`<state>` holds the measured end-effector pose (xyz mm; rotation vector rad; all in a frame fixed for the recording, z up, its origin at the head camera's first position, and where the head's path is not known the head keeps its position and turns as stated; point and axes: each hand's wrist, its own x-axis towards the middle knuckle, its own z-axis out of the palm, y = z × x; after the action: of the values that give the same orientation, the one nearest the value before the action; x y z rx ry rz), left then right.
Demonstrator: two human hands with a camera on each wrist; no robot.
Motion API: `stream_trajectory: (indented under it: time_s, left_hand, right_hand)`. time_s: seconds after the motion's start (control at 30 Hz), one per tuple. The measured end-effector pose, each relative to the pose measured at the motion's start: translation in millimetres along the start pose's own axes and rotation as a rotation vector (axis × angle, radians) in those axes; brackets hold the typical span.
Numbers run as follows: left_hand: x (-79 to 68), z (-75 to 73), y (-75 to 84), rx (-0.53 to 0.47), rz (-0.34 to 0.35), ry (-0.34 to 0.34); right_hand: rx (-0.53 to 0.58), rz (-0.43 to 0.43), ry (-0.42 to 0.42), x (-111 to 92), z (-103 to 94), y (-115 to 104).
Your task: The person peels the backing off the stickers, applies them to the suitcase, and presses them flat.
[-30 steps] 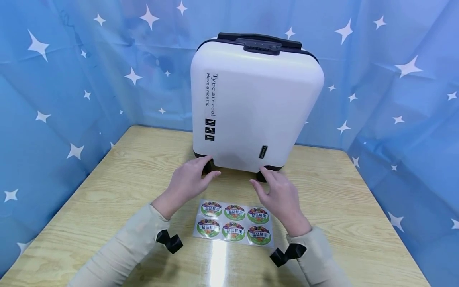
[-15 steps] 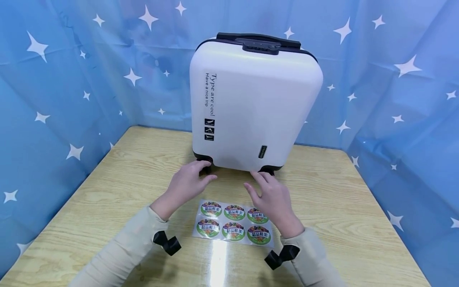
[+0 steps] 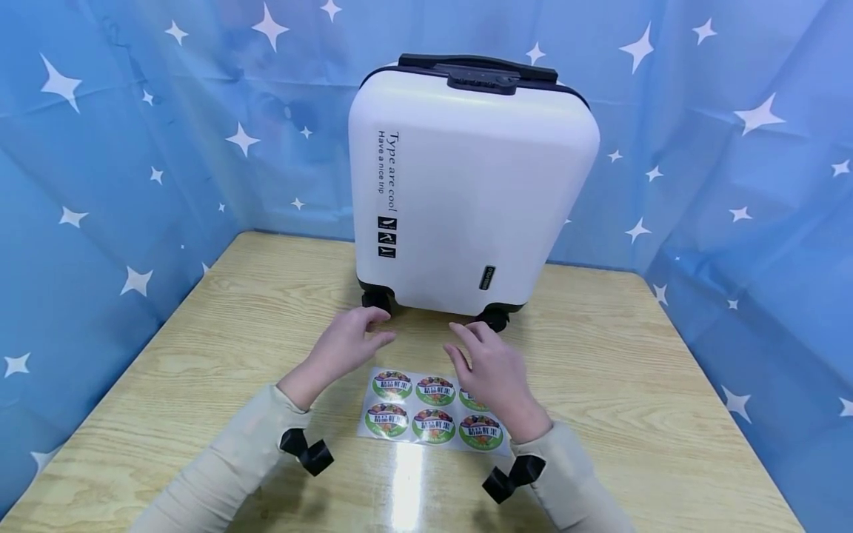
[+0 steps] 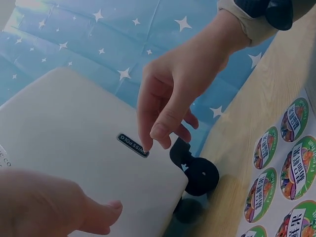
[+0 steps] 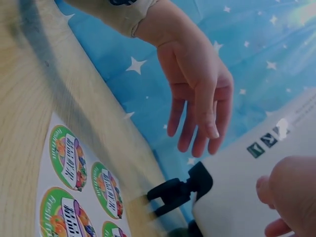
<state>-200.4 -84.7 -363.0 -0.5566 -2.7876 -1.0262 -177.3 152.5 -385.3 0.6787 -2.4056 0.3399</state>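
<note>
A white hard-shell suitcase point(image 3: 466, 192) with black trim stands upright on its black wheels point(image 3: 494, 318) at the back of the table. In front of its left wheel, my left hand point(image 3: 341, 342) hovers with loosely bent fingers and nothing in its grasp. My right hand point(image 3: 494, 370) is likewise unloaded, its relaxed fingers just short of the right wheel. Between and below both hands lies a sheet of round fruit stickers point(image 3: 416, 437), its upper right part covered by the right hand. The right wrist view shows the left hand's fingers point(image 5: 197, 133) spread and slack.
The wooden table point(image 3: 666, 414) ends at a blue curtain point(image 3: 146, 148) with white stars, which hangs behind and on both sides. A black carry handle point(image 3: 480, 65) and a combination lock top the suitcase. Black wrist cameras point(image 3: 513, 477) sit at both cuffs.
Both hands have drawn back from the suitcase's bottom corners toward me, the right one also moving left. More of the wheels now shows, while the right hand covers part of the sticker sheet.
</note>
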Motion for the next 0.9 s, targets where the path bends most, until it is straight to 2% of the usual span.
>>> stream_trajectory:
  time_s: [0.27, 0.43, 0.7, 0.9]
  left_hand:
    - [-0.6, 3.2, -3.6, -0.088, -0.099, -0.088]
    - [-0.9, 6.2, -6.7, -0.079, -0.16, -0.14]
    - [-0.9, 12.4, -11.9, -0.061, -0.198, -0.204]
    - [0.6, 16.8, -16.9, -0.055, -0.191, -0.233]
  right_hand:
    - [0.021, -0.012, -0.029, -1.1, 7.6, -5.9]
    - [0.027, -0.018, -0.053, -1.6, 12.1, -9.5]
    - [0.024, -0.045, -0.085, -4.7, 21.3, -16.2]
    - [0.041, -0.036, -0.122, -7.0, 25.2, -22.1]
